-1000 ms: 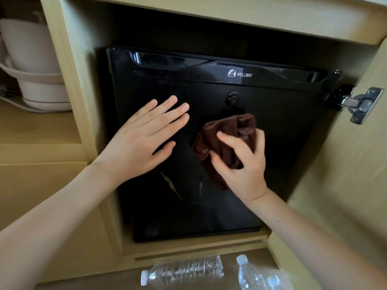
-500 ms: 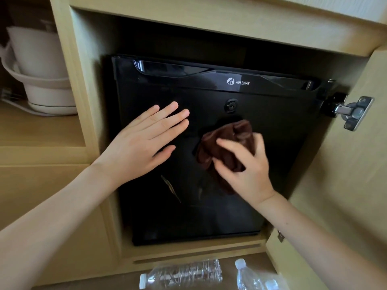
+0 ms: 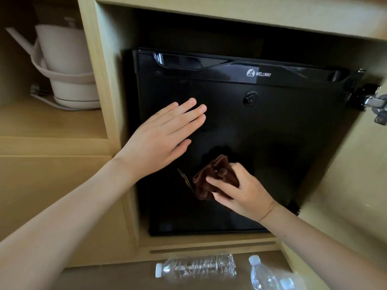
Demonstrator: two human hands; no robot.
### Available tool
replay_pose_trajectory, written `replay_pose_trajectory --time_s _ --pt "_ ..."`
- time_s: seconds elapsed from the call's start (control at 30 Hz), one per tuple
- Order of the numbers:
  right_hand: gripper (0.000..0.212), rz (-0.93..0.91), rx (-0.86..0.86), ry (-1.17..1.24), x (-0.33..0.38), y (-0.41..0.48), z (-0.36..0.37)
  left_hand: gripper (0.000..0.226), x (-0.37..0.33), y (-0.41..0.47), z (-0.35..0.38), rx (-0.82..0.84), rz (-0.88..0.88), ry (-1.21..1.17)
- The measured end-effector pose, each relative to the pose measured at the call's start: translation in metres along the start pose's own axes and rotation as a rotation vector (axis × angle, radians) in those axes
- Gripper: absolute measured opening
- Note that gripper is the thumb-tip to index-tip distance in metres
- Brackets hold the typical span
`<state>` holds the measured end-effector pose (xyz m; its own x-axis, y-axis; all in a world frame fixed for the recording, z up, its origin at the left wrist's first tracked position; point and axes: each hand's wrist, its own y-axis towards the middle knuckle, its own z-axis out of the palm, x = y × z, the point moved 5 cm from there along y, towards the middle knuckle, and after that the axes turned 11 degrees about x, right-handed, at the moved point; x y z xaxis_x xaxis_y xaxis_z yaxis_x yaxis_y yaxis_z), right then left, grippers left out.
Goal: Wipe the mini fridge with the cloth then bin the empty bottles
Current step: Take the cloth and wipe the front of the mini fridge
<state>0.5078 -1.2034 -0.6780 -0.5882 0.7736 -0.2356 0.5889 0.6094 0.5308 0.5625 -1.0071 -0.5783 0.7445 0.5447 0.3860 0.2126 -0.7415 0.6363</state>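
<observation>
A black mini fridge (image 3: 282,143) stands shut inside a wooden cabinet niche. My left hand (image 3: 161,139) lies flat with straight fingers against the left part of its door. My right hand (image 3: 240,193) grips a bunched brown cloth (image 3: 211,178) and presses it on the lower middle of the door. On the floor in front lie clear plastic bottles with white caps: one on its side (image 3: 196,267), and another (image 3: 261,277) at the lower right, partly cut off by the frame edge.
The cabinet door (image 3: 345,195) hangs open on the right, with a metal hinge (image 3: 374,105) at its top. On the shelf to the left stands a white kettle (image 3: 67,65) on a tray. A wooden ledge (image 3: 209,245) runs below the fridge.
My right hand has carried the cloth down and to the left across the door, from under the lock to the lower middle. My left hand stays flat on the door.
</observation>
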Motion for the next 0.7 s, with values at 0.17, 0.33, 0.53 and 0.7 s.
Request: replay_pose_trajectory --time_s 0.17,0.33,0.53,0.7 --pt "0.034 0.148 -0.313 0.106 -0.012 0.025 -0.04 0.056 0.009 -0.005 -0.007 0.106 0.062 0.166" --pt "0.036 0.184 -0.426 0.158 -0.006 0.039 -0.045 0.064 0.01 -0.01 -0.013 0.085 0.007 0.244" --pt "0.035 -0.018 -0.129 -0.03 0.028 0.027 0.016 0.067 0.016 -0.013 -0.013 0.082 -0.046 0.244" --pt "0.032 -0.084 -0.01 -0.021 0.03 0.021 0.021 0.071 0.017 -0.011 -0.02 0.096 -0.029 0.246"
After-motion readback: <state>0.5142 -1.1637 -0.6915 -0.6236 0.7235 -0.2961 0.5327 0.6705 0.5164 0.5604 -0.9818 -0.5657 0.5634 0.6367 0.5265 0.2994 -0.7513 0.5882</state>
